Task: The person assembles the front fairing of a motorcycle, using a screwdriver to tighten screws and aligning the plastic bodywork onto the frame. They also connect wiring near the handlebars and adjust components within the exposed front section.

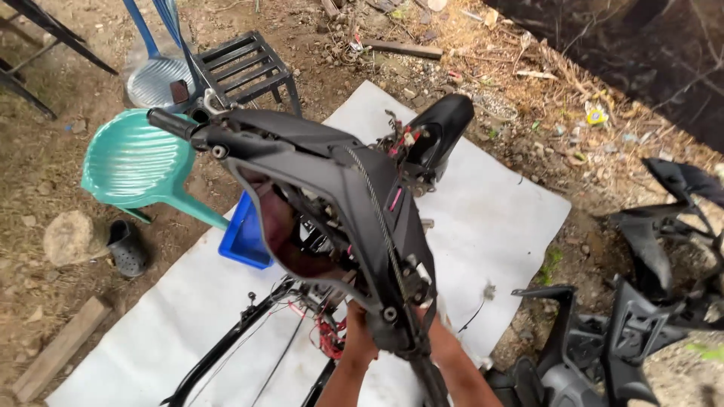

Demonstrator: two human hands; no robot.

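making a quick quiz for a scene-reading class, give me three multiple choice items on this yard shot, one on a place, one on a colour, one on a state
1. Where does the blue bin sit?
A. on the white sheet, beside the chair
B. on the black stool
C. on the pile of panels at the right

2. What colour is the plastic chair?
A. red
B. teal green
C. yellow

3. How is the black scooter front assembly placed?
A. lying flat on the sheet
B. leaning on the chair
C. held up off the white sheet by both hands

Answers:
1 A, its edge rests on the sheet next to the chair's leg.
2 B, seat and legs are teal green.
3 C, the left hand and right hand close on its lower end.
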